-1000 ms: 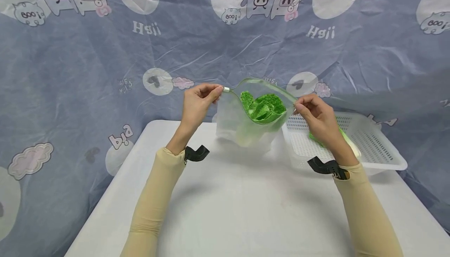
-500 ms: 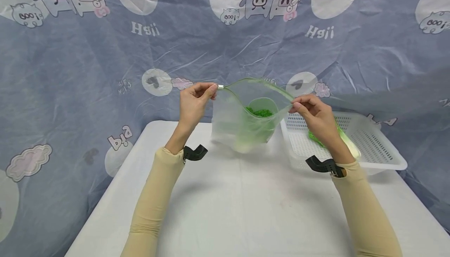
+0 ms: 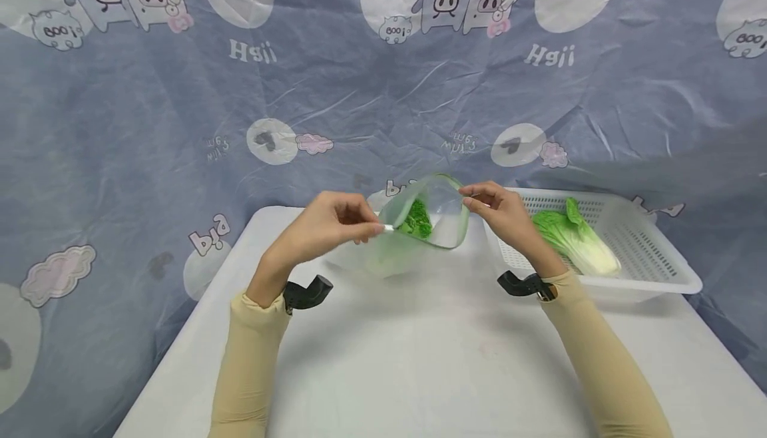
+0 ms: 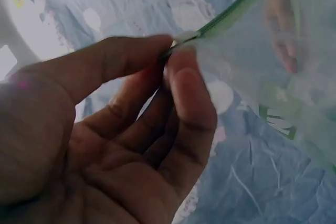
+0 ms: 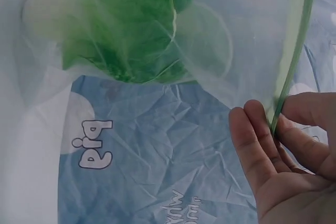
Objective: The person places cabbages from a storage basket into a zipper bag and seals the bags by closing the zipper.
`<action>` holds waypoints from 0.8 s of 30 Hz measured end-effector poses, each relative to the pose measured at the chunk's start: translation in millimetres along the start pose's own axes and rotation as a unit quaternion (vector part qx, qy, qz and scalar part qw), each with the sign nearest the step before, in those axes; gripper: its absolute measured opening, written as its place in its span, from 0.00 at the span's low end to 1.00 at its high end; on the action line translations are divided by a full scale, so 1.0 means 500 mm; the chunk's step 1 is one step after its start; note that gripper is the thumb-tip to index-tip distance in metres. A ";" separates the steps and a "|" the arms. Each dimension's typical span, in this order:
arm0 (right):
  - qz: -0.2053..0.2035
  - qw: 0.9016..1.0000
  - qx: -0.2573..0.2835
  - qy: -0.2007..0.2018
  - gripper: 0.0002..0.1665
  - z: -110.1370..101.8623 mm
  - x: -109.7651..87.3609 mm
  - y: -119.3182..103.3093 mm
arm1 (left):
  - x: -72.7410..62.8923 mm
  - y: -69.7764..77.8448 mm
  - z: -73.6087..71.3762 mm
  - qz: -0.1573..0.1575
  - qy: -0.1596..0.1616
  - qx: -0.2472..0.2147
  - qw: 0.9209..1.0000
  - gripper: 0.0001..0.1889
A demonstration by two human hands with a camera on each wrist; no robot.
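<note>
I take the white perforated basket point(image 3: 659, 285) as the landmark; it stands on the white table point(image 3: 419, 358). Immediately left of the basket I find a translucent zip bag point(image 3: 413, 251), tilted, its green-edged mouth spread wide. I cannot tell whether its base touches the table. Inside it I note a leafy green vegetable point(image 3: 418, 219); the right wrist view shows its pale base through the film.

Left hand point(image 3: 326, 225): farther from the basket; I record a narrow pinch, thumb and finger on the white zip slider point(image 3: 388, 228) at the bag's corner. Right hand point(image 3: 503, 218): nearest the basket; I record a narrow pinch on the green zip edge.

Within the basket lies a napa cabbage point(image 3: 584, 241), pale stem end toward the person. Behind the basket I see a blue-grey printed curtain point(image 3: 150, 92).
</note>
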State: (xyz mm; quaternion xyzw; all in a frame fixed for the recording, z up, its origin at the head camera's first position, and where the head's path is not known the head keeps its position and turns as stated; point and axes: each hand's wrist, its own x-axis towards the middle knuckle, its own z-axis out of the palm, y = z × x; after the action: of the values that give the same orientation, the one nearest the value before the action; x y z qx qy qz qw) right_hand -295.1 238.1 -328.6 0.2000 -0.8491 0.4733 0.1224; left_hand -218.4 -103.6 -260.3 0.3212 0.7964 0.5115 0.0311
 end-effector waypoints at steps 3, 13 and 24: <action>0.010 1.000 -0.016 -0.017 0.19 -0.001 -0.003 0.008 | 0.008 0.008 0.037 0.005 -0.124 -0.004 0.992 0.08; -0.019 0.999 0.006 -0.049 0.15 0.000 -0.023 -0.024 | 0.130 -0.006 0.194 -0.047 0.040 0.134 0.989 0.25; -0.024 0.999 -0.009 -0.047 0.16 -0.025 -0.035 0.031 | 0.157 -0.022 0.290 -0.072 0.086 0.187 0.976 0.11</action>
State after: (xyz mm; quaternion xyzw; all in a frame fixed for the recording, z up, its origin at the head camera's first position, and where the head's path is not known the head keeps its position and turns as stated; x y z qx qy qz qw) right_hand -286.4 259.8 -340.5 0.2415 -0.8532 0.4523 0.0958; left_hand -231.1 51.4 -316.3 0.2177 0.8988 0.3754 -0.0616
